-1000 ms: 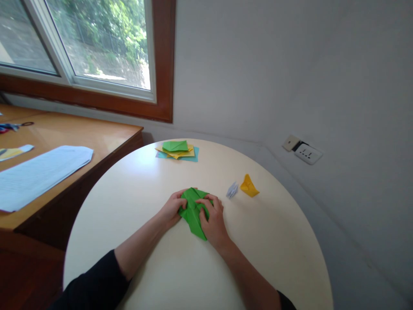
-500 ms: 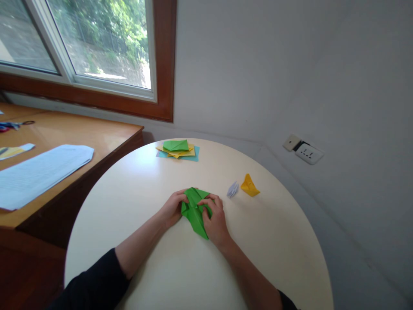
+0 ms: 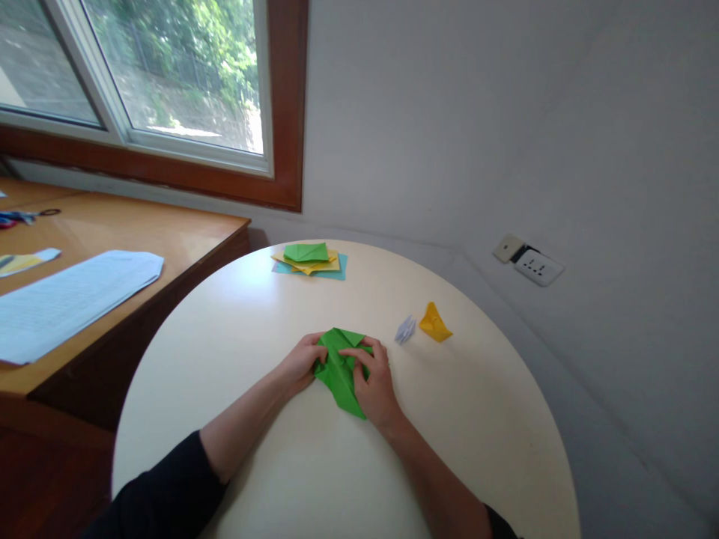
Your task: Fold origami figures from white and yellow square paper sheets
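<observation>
A partly folded green paper (image 3: 340,372) lies on the round cream table (image 3: 269,314) in front of me. My left hand (image 3: 300,364) pinches its left edge with the fingertips. My right hand (image 3: 374,382) lies over its right side, fingers pressing down on a fold near the middle. The paper's pointed lower end sticks out between my two hands. Part of the paper is hidden under my right hand.
A stack of green, yellow and teal paper sheets (image 3: 310,261) sits at the table's far edge. A small white folded figure (image 3: 404,329) and a yellow one (image 3: 434,323) stand to the right. A wooden desk (image 3: 168,239) with printed sheets (image 3: 61,299) adjoins on the left.
My fingers have shifted slightly on the green paper, the right fingers moving along the fold toward the middle. The paper stays in the same spot.
</observation>
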{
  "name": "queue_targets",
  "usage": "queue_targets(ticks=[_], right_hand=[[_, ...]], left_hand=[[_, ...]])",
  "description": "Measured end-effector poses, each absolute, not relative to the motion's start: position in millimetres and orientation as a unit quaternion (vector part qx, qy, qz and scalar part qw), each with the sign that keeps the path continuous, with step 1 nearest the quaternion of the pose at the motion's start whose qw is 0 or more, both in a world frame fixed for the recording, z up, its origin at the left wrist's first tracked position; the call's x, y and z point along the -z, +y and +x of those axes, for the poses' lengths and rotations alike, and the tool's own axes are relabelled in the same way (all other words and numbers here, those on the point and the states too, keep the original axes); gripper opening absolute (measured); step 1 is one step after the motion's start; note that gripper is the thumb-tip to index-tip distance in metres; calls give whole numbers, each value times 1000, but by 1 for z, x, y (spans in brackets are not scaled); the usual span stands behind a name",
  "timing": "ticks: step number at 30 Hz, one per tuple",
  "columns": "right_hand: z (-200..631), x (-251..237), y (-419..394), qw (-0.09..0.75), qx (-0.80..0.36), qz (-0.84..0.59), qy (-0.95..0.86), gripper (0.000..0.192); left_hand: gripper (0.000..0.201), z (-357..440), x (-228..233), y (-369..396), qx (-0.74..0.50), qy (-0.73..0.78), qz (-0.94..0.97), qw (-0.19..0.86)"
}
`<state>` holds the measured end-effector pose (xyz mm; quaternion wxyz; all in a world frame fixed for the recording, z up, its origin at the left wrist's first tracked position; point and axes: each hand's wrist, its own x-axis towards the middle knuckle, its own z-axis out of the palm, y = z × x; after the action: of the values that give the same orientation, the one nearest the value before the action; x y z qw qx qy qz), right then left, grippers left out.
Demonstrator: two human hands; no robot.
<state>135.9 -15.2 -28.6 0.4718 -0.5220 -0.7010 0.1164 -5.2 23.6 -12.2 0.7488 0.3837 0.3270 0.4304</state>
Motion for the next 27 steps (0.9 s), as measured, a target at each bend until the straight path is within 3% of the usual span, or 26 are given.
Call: queue_targets(ticks=[21, 27], right_hand=[[140, 25, -12, 505, -171, -557, -637, 19], [139, 22, -14, 513, -149, -550, -642, 11]], left_hand=[[47, -11, 7, 27, -364, 259, 332, 831], [30, -13, 6, 25, -363, 240, 328, 839]])
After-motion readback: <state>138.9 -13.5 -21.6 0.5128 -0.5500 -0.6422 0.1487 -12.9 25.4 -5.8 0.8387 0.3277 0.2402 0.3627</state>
